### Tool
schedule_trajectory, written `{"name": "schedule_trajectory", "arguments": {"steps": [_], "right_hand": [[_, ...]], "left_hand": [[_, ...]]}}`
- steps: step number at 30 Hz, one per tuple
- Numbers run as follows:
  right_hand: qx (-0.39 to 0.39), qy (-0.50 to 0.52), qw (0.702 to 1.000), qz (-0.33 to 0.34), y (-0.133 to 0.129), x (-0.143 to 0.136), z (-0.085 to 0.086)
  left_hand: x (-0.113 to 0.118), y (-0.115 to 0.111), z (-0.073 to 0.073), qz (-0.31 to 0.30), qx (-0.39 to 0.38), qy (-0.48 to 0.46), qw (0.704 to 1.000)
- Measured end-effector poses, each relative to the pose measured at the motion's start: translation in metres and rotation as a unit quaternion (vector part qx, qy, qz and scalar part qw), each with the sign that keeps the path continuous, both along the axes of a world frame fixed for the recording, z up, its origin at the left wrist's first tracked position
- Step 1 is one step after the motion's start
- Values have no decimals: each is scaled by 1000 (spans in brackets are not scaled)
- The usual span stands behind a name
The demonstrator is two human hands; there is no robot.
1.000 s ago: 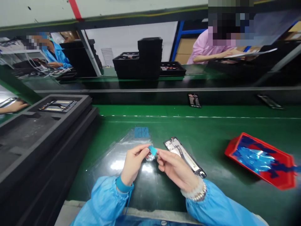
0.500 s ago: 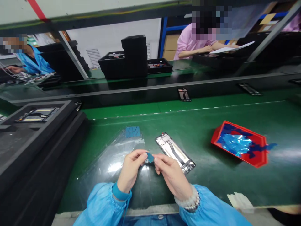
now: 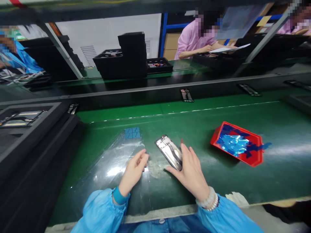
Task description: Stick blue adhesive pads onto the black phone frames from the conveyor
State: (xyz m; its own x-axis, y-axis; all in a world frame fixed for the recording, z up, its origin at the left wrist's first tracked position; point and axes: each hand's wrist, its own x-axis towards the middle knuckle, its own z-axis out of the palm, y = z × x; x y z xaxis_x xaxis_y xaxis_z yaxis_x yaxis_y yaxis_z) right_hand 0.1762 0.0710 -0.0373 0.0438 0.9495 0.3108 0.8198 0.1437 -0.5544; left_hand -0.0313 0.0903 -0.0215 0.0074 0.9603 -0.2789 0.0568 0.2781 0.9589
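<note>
An opened phone [image 3: 167,149] with its inner parts showing lies slantwise on the green table in front of me. Spread over its lower end is my right hand [image 3: 193,171], thumb on the near left and fingers along the right side; it hides that end, and contact is unclear. To the left, my left hand [image 3: 136,166] hovers over a clear plastic sheet [image 3: 109,161] with thumb and fingertips pressed together. Whatever it pinches, if anything, does not show. Behind it, a small group of blue adhesive pieces [image 3: 132,133] sits on the sheet.
On the right stands a red bin [image 3: 256,158] holding blue film scraps. Black foam trays [image 3: 55,129] are stacked at left, a phone part in the top one. More phones [image 3: 186,95] lie along the back strip. Across the divider a person in pink [image 3: 187,38] holds paper.
My hands have come apart. The right one has moved right and opened over the phone; the left has drawn slightly left. The blue piece between them is out of sight. The view has shifted.
</note>
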Motion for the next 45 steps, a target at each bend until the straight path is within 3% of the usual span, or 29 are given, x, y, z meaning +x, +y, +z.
{"name": "schedule_trajectory", "arguments": {"steps": [3,6,9,12,16,19,25,45], "right_hand": [[-34,-43,998,-18,-8,-1,-13],[-35,25,999,6,-28,-19,-15],[-24,107,993,36,-41,-31,-5],[8,176,984,37,-30,-30,9],[-72,271,958,57,1,-30,21],[-89,302,948,51,13,-40,22],[-70,311,947,35,16,-53,20],[-99,333,937,35,17,-53,22]], "left_hand": [[10,-2,-6,-29,-41,-26,998],[20,-7,-9,-11,-28,-56,998],[21,-10,-8,12,34,-94,995],[18,-11,-5,-20,55,-110,992],[16,-14,-5,-53,37,-122,990],[16,-16,-5,-50,40,-132,989],[15,-16,1,-50,29,-136,989],[14,-19,5,-59,5,-98,993]]}}
